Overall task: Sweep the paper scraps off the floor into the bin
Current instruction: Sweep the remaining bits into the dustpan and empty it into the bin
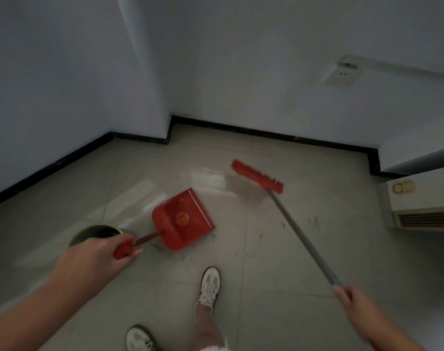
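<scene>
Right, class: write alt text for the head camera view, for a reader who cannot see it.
A person's left hand holds a red dustpan by its handle over a tiled floor, while the right hand grips a red broom by its grey pole. A dark round bin sits beside the left hand; two white shoes show below.

From my feed I see a dim corner of a room with pale bluish-white walls (241,59). A black skirting board (279,134) runs along their foot and steps around a jutting wall section. The floor (279,249) is large beige tiles, glossy, with pale reflections and dark scuff marks. A white socket (340,76) sits on the far wall. At the right edge stands a low cream unit with a slatted grille (423,209).
</scene>
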Available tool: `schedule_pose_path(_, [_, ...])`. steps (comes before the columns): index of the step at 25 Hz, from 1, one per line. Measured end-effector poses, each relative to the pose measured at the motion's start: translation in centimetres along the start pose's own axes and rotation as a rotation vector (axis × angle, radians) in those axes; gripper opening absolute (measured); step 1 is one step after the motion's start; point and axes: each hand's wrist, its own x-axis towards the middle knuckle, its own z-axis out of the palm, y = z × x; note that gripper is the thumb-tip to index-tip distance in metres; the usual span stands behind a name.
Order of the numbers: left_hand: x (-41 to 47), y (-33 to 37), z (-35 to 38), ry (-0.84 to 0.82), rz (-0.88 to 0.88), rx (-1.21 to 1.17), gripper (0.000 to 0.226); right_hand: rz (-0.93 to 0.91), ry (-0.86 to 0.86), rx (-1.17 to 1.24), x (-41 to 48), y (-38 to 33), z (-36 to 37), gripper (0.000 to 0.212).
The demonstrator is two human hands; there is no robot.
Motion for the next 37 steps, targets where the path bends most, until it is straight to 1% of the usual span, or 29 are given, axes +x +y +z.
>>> schedule_pose_path(1, [0.0,0.0,0.3,0.036,0.025,0.008,0.023,-0.035,0.0,-0.054,-0.5,-0.1,-0.2,0.037])
schedule_pose_path(2, [0.0,0.1,0.1,0.045,0.005,-0.019,0.022,-0.015,0.012,-0.004,0.5,-2.1,-0.3,0.039])
schedule_pose_path(4, [-0.1,-0.9,0.3,-0.033,-0.063,-0.065,0.015,0.006,-0.033,0.137,2.8,-5.9,0.8,0.039])
schedule_pose_path(5, [-0.4,-1.7,0.7,-0.062,-0.08,-0.08,0.018,0.048,-0.09,0.217,4.8,-7.2,1.5,0.041])
schedule_pose_path(6, [-0.7,-2.4,1.0,-0.05,-0.093,-0.091,0.023,0.107,-0.146,0.277,6.1,-9.0,2.2,0.043])
schedule_pose_path(9, [-2.3,-5.7,2.5,0.031,-0.032,-0.106,0.03,0.228,-0.327,0.34,7.2,-11.7,5.1,0.036])
schedule_pose_path(10, [-3.1,-6.9,2.7,0.018,-0.014,-0.115,0.03,0.225,-0.378,0.317,6.1,-11.5,6.6,0.037])
schedule_pose_path(12, [-4.9,-8.9,2.4,0.0,-0.005,-0.099,0.032,0.177,-0.43,0.134,2.2,-9.5,10.0,0.043])
schedule_pose_path(15, [-8.5,-11.8,0.9,0.004,0.069,-0.078,0.028,0.146,-0.432,-0.132,-7.2,-3.8,16.3,0.047])
schedule_pose_path(16, [-9.8,-12.4,0.0,-0.017,0.113,-0.064,0.028,0.129,-0.43,-0.187,-11.2,-2.0,18.2,0.048])
schedule_pose_path(19, [-13.8,-14.3,-1.3,0.037,0.285,0.016,0.034,0.065,-0.441,-0.244,-21.6,3.0,23.1,0.042])
schedule_pose_path(21, [-16.1,-15.4,-1.5,0.06,0.317,0.068,0.031,-0.011,-0.401,-0.352,-26.6,5.4,25.0,0.045])
schedule_pose_path(22, [-16.8,-15.7,-1.4,0.071,0.331,0.079,0.034,-0.031,-0.383,-0.378,-28.5,6.3,25.4,0.047])
schedule_pose_path(24, [-17.8,-15.6,-1.2,0.069,0.351,0.067,0.039,0.004,-0.382,-0.299,-31.6,6.8,24.7,0.049])
schedule_pose_path(26, [-18.1,-15.2,-1.8,0.013,0.276,-0.006,0.032,0.117,-0.325,-0.058,-33.2,7.1,22.6,0.049])
schedule_pose_path(28, [-18.2,-15.2,-2.7,-0.003,0.213,-0.105,0.029,0.247,-0.227,0.223,-34.4,7.8,20.9,0.046])
schedule_pose_path(30, [-18.8,-15.5,-3.0,-0.009,0.253,-0.141,0.03,0.356,-0.192,0.421,-35.2,8.8,20.7,0.045])
schedule_pose_path(33, [-20.1,-16.2,-2.6,0.016,0.37,-0.12,0.03,0.433,-0.172,0.546,-35.1,9.2,20.6,0.05])
schedule_pose_path(35, [-21.1,-16.9,-2.4,0.041,0.389,-0.11,0.033,0.441,-0.117,0.6,-34.1,8.9,19.5,0.048])
schedule_pose_path(37, [-21.7,-18.0,-2.0,0.009,0.367,-0.098,0.034,0.459,-0.057,0.604,-32.7,8.6,18.7,0.045])
